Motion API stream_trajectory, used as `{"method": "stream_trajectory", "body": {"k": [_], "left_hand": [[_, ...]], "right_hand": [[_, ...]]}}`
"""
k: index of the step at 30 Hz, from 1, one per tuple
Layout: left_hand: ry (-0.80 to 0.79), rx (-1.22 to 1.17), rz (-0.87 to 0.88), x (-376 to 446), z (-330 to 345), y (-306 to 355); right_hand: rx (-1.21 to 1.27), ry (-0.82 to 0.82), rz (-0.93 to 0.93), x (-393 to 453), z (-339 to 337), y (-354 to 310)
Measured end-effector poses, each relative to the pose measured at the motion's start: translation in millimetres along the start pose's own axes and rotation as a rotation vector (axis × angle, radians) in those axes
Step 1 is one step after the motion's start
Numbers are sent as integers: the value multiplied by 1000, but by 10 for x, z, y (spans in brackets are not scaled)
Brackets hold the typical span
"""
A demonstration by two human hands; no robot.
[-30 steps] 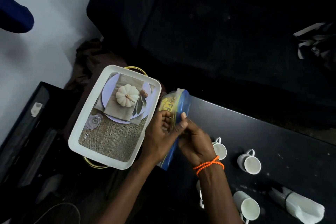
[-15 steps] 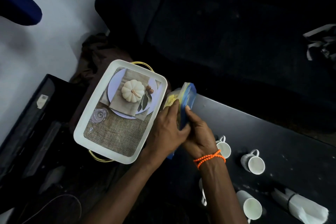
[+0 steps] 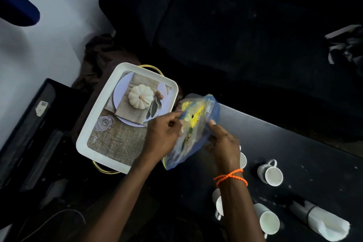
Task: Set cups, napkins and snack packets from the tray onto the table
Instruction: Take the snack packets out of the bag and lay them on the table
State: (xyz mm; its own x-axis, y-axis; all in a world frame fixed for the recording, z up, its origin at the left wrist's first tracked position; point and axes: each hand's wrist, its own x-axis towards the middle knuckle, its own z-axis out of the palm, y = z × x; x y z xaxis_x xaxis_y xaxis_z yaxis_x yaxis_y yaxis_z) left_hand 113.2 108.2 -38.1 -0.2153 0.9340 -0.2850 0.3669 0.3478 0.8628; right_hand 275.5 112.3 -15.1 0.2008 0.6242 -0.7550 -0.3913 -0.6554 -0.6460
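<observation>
Four white cups [image 3: 270,174], one snack packet [image 3: 193,129], one rolled napkin [image 3: 322,222], one tray [image 3: 102,104]

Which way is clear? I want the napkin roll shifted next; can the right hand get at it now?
Probably not yet: the right hand grips the snack packet together with the left hand. Otherwise the napkin roll lies uncovered.

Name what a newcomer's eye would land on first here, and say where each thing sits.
First the blue and yellow snack packet, held in the middle of the view by the left hand and right hand. Next the white tray to its left, printed with a pale pumpkin on a plate. Then the white cups and rolled napkins on the dark table at lower right.
</observation>
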Motion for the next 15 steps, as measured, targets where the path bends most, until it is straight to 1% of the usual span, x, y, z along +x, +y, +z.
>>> {"method": "stream_trajectory", "body": {"k": [3,5,6,7,8,9,10,11,12,14,15], "left_hand": [[223,34,25,7,-180,-39],[289,-4,50,-22,-220,-8],[310,4,89,-44,-217,24],[327,37,145,-68,-205,65],[339,78,208,-91,-190,103],[351,117,263,-114,-172,138],[362,145,300,-131,-152,159],[372,167,325,-146,-133,171],[380,183,340,-161,-116,174],[389,195,343,-190,-94,168],[389,197,340,-202,-88,163]], "right_hand": [[-510,296,-381,-59,-161,-119],[-583,389,-645,-203,-152,-204],[-581,387,-802,-280,-114,-215],[-591,331,-955,-348,-59,-205],[-614,232,-1067,-401,11,-187],[-655,111,-1105,-438,106,-162],[-725,-5,-1054,-435,209,-136],[-841,-85,-921,-374,314,-97],[-989,-116,-738,-266,417,-31],[-1236,-95,-384,-11,573,122],[-1327,-88,-294,94,615,203]]}}
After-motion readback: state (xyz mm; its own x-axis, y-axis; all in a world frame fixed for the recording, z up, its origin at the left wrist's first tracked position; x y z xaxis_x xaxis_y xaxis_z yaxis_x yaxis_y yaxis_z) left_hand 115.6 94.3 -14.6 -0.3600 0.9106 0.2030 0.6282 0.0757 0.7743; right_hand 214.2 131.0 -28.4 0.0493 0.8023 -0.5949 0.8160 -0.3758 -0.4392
